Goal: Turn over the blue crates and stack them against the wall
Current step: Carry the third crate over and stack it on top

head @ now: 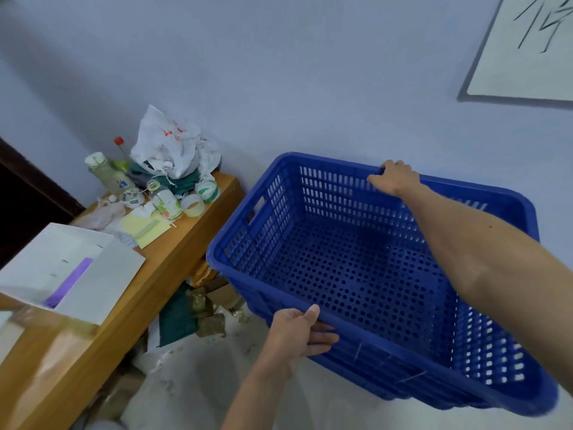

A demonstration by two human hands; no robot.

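While held at both rims, perforated blue plastic crate (356, 274) sat mouth-up by pale wall (279, 72)

As the crate stood open side up just beside the wall, the person's left hand (297, 333) gripped its near rim, thumb on top and fingers curled against the outer side. The right hand (395, 178), its arm across the opening, curled its fingers over the far rim. What the crate rested on could not be told. To its left a long wooden bench (173, 262) carried a crumpled white plastic bag (167, 144), rolls of tape (193, 205) and an open white cardboard box (77, 268). A white sheet with black brushstrokes (527, 57) hung on the wall above.
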